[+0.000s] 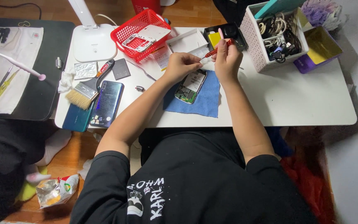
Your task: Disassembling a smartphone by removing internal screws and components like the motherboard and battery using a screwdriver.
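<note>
A low white table [295, 99] over a wooden floor, crowded with repair clutter, and all the action is at its middle: an opened phone with its back cover off and green circuit board showing [190, 86] lies on a blue square cleaning cloth [207, 99], just below both hands. The right hand [228, 58] is closed around a slim red-handled screwdriver [218, 49], held slanting with its tip pointing toward the left hand [182, 64], whose fingertips are pinched together right at that tip; whether they hold a tiny screw or part is too small to tell. The sound way here, I'd judge, is to keep both hands low over the cloth so anything dropped lands on it rather than rolling off, and to keep the driver steady while the pinch does the fine work. To the left sit two dark glossy phones lying face down [96, 105], a wooden-handled bristle brush [83, 93] across them, and a red plastic mesh basket [139, 29] behind; a white lattice bin full of cables [274, 35] stands at the right.
</note>
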